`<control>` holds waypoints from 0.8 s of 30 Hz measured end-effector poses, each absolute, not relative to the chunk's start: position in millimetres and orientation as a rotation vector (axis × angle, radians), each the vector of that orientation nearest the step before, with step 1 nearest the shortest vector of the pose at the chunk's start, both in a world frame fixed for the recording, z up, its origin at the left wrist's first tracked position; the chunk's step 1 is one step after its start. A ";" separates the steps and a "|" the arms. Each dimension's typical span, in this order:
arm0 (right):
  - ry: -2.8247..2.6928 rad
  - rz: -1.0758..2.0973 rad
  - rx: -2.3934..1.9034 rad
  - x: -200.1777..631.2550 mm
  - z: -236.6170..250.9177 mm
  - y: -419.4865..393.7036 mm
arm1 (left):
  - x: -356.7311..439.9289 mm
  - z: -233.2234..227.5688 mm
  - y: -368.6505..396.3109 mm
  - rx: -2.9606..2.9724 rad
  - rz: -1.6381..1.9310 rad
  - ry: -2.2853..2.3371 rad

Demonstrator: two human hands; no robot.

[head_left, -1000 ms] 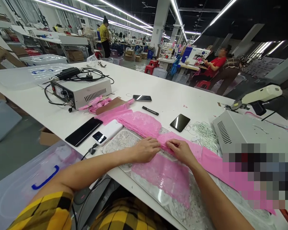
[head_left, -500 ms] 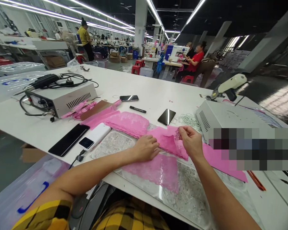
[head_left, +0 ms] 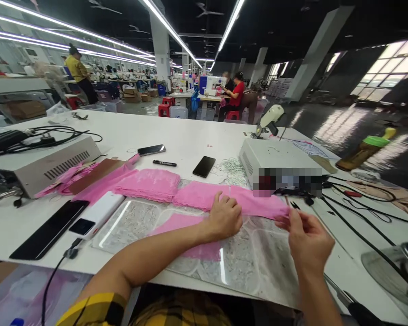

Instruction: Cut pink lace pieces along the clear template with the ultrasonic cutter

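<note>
My left hand (head_left: pixel 225 216) rests on the edge of a long pink lace-edged fabric strip (head_left: pixel 200 194), its fingers slightly bent and apart, pressing from above. At the strip's right end, my right hand (head_left: pixel 308 237) is closed, thumb and fingers pinching the pink fabric. To the left lies a folded stack of pink lace fabric (head_left: pixel 148 183). Beneath my left forearm is another pink lace piece (head_left: pixel 207 251), lying flat on a clear-covered, grey marbled board (head_left: pixel 245 267); the forearm hides part of it.
Two grey boxes, one on the left (head_left: pixel 61 158) and one on the right (head_left: pixel 275 156), flank the fabric. A white power bank (head_left: pixel 100 213), a black phone (head_left: pixel 204 166), a marker (head_left: pixel 164 163) and tangled pale thread (head_left: pixel 233 170) lie around. Cables and a glass jar (head_left: pixel 391 267) are at right.
My right hand has moved right, drawing the strip's end out so it lies extended. My left hand has shifted right along the strip. The view has turned right.
</note>
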State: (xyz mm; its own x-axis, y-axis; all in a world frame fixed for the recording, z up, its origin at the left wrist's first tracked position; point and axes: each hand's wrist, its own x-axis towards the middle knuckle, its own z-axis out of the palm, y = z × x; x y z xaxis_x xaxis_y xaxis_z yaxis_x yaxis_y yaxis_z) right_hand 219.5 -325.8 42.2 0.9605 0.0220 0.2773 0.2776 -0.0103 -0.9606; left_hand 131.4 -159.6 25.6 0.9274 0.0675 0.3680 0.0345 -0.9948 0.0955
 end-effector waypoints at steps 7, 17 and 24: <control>-0.389 -0.295 -2.377 186.4 -11.0 -422.9 | 86.5 6.7 -187.3 2.995 0.553 -0.722; -0.804 -0.420 -2.501 210.3 -23.6 -421.3 | 86.9 18.9 -175.7 2.906 0.284 -0.618; -0.788 -0.529 -2.431 211.6 -24.8 -437.9 | 82.4 19.7 -177.3 2.953 0.213 -0.606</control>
